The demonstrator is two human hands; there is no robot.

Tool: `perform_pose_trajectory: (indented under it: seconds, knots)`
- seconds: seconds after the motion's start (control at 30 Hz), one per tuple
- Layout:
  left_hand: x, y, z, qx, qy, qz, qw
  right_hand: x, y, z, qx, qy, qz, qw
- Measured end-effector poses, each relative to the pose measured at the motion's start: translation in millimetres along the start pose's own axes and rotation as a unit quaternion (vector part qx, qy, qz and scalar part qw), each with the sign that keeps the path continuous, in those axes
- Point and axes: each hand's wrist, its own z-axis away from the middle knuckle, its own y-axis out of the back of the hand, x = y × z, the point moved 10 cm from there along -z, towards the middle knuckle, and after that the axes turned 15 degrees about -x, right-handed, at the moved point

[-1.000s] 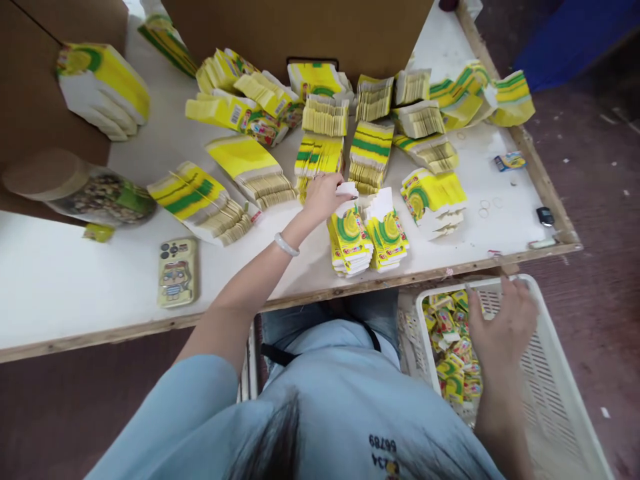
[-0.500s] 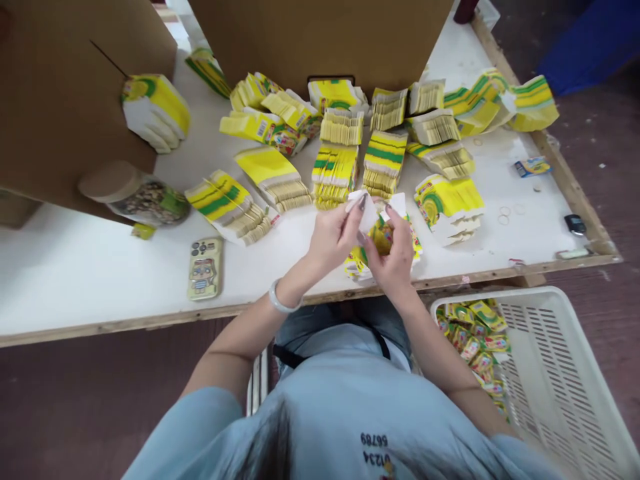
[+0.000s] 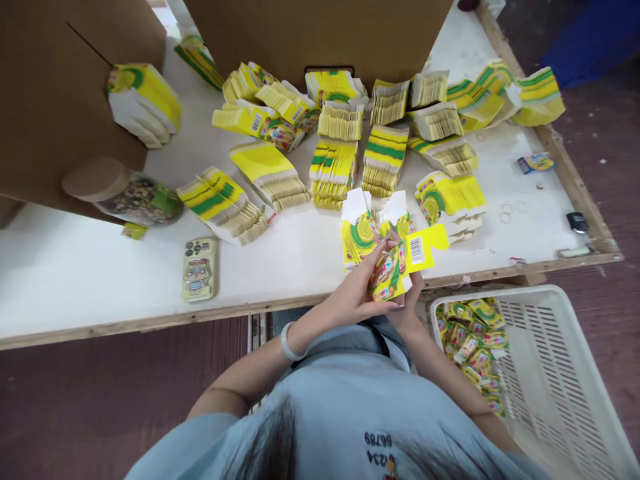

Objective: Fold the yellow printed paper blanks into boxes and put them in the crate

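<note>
The left hand (image 3: 364, 288) and the right hand (image 3: 411, 308) meet just above the tabletop's near edge, right of center in the frame, both closed on a small carton (image 3: 390, 272). It is thin yellow card with green curves and red lettering too small to read; an open flap (image 3: 423, 248) sticks out to the right, printed with a barcode. The left wrist wears a smooth, pale, round bangle (image 3: 287, 341). Upside-down digits, "789" among them, mark the light blue cloth shirt (image 3: 340, 400).

At lower right, a white plastic basket (image 3: 575, 347) with slotted sides has small yellow-green packs (image 3: 470, 347) heaped along its left side.

The tabletop (image 3: 280, 267) is smooth white with a rough wooden rim. Two stacks of flat cartons (image 3: 359, 230) (image 3: 400, 215) lie just beyond the hands. At left sits a phone (image 3: 199, 269) in a pale yellow cartoon case, and past it a clear jar (image 3: 147, 199) of brownish pieces leans on its side. Fanned yellow, green and gray bundles (image 3: 334, 160) fill the middle.

Behind them stand plain brown cardboard boxes (image 3: 320, 33). The floor (image 3: 595, 153) is dull purplish brown.
</note>
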Motion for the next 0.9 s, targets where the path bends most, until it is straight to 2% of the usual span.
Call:
perform_pose_trajectory:
  seconds: [0.13,0.27,0.33,0.5,0.6,0.77,0.83,0.9]
  knots:
    - [0,4.8,11,0.073,0.012,0.000,0.997,-10,13,3,0.076,0.002,-0.083,0.994]
    - [-23,4.3,27,0.130,0.106,0.111,0.980,-18,18,2,0.100,-0.025,-0.102,0.989]
    - [-34,-3.3,35,0.141,0.141,0.185,0.962,-14,17,8,0.108,-0.037,-0.120,0.986]
    - [-40,-20.5,65,0.183,0.151,0.270,0.933,11,4,41,0.091,-0.056,-0.163,0.981]
    - [-41,-31.2,86,0.159,0.166,0.272,0.935,21,-1,60,0.044,-0.057,-0.152,0.986]
    - [-39,-35.5,95,0.072,0.177,0.248,0.950,25,-17,69,-0.103,-0.083,-0.173,0.976]
    - [-40,-31.3,93,0.066,0.186,0.210,0.958,22,-18,69,-0.116,-0.078,-0.157,0.978]
    - [-40,-26.2,91,0.083,0.179,0.184,0.963,23,-10,70,-0.080,-0.071,-0.122,0.987]
